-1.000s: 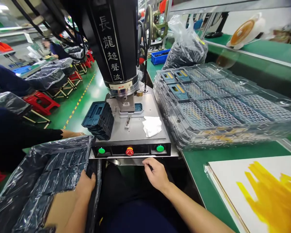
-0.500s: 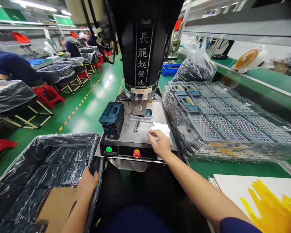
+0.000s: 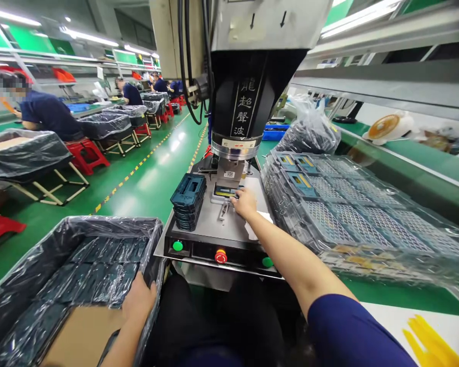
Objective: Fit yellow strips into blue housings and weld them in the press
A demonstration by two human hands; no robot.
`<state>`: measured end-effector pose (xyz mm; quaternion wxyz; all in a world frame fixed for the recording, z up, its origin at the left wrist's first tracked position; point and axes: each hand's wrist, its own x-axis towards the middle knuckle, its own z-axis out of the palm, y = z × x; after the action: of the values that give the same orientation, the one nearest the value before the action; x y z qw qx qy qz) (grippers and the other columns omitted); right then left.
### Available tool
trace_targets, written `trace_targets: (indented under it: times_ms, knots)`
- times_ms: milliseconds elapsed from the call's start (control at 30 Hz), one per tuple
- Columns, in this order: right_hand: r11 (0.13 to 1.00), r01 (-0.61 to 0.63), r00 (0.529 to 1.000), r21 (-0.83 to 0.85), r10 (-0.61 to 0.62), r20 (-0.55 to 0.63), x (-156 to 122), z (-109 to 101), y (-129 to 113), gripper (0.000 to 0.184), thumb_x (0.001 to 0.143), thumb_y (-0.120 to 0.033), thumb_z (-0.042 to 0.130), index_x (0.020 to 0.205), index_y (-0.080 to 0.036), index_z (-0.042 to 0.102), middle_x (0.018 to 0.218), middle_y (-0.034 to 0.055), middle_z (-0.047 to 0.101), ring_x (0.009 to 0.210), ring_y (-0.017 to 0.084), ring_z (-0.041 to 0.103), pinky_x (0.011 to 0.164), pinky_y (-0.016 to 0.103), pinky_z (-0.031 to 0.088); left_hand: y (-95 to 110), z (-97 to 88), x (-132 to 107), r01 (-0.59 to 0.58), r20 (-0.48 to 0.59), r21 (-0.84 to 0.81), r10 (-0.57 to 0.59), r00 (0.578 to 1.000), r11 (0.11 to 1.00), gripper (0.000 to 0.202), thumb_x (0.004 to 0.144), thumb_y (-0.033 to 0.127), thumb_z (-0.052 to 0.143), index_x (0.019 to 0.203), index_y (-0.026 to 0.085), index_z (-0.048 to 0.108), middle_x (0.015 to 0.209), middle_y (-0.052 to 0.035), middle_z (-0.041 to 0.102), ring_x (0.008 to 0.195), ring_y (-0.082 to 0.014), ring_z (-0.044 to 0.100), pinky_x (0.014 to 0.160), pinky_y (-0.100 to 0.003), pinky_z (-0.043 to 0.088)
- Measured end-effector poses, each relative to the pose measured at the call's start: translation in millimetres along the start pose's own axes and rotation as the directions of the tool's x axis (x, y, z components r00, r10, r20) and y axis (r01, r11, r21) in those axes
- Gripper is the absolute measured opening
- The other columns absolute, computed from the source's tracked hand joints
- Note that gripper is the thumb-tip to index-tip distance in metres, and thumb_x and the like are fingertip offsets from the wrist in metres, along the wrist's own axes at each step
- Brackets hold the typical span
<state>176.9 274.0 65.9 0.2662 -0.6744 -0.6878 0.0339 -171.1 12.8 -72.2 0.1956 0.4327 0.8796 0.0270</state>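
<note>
My right hand [image 3: 245,204] reaches under the ultrasonic press head [image 3: 230,173], fingers closed at the right end of a dark blue-green plastic panel [image 3: 222,192] with a yellow strip. The panel is at the light grey fixture [image 3: 215,199]; whether it lies fully seated I cannot tell. My left hand [image 3: 139,298] is curled at the right inner wall of a bin [image 3: 72,222] lined with clear plastic. Its fingertips are partly hidden, and what they hold I cannot make out. Several dark panels [image 3: 87,270] lie in rows inside the bin beside a cardboard sheet [image 3: 86,331].
A stack of dark panels [image 3: 189,196] stands left of the fixture, a small metal piece [image 3: 224,211] in front. White paper [image 3: 252,230] lies under my right forearm. Green buttons [image 3: 178,246] and a red stop button [image 3: 221,256] line the front. Stacked clear trays [image 3: 329,237] stand right.
My right hand has moved from the white paper forward and slightly left to the fixture, where a yellow strip now shows. My left hand stays at the bin wall. The view has tilted up.
</note>
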Motion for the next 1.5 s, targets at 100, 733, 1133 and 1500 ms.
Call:
trace_targets:
  times_ms: [100, 733, 1133, 1500]
  knots:
    - [0.998, 0.053, 0.998, -0.030, -0.053, 0.022, 4, 3, -3, 0.020, 0.087, -0.029, 0.065, 0.099, -0.018, 0.075, 0.121, 0.0127, 0.064, 0.117, 0.026, 0.054, 0.103, 0.039, 0.039, -1, 2.7, 2, -0.001, 0.004, -0.012, 0.001, 1.000, 1.000, 0.065, 0.091, 0.048, 0.036, 0.144, 0.011, 0.033, 0.135, -0.0222, 0.056, 0.112, -0.0400, 0.063, 0.091, -0.052, 0.049]
    - [0.894, 0.434, 0.897, 0.112, -0.440, 0.038, -104, -63, -22, 0.021, 0.097, -0.025, 0.050, 0.092, -0.017, 0.068, 0.097, 0.0091, 0.069, 0.093, 0.019, 0.061, 0.086, 0.030, 0.046, -14, 6.7, 5, -0.214, -0.239, -0.125, 0.180, 0.954, 0.969, 0.067, 0.086, 0.052, 0.039, 0.132, 0.004, 0.045, 0.133, -0.0250, 0.054, 0.131, -0.0362, 0.049, 0.113, -0.045, 0.038]
    - [0.694, -0.420, 0.674, 0.584, -0.192, 0.713, -244, -38, -16, 0.015, 0.082, -0.030, 0.066, 0.075, -0.018, 0.070, 0.058, -0.0031, 0.059, 0.053, 0.010, 0.047, 0.050, 0.021, 0.034, 91, -38.5, -100, -0.460, 0.105, -0.667, 0.685, 0.721, 0.586, 0.043, 0.084, 0.054, 0.058, 0.110, 0.021, 0.064, 0.104, -0.0076, 0.073, 0.099, -0.0256, 0.068, 0.092, -0.037, 0.054]
    - [0.784, -0.190, 0.769, 0.591, -0.255, 0.586, -258, -11, 1, 0.021, 0.082, -0.037, 0.065, 0.095, -0.023, 0.074, 0.092, 0.0027, 0.076, 0.080, 0.019, 0.068, 0.075, 0.032, 0.052, 105, -32.6, -113, 0.027, 0.399, -0.776, 0.456, 0.796, 0.630, 0.038, 0.076, 0.043, 0.072, 0.098, 0.014, 0.060, 0.075, -0.0016, 0.066, 0.061, -0.0149, 0.068, 0.054, -0.022, 0.048]
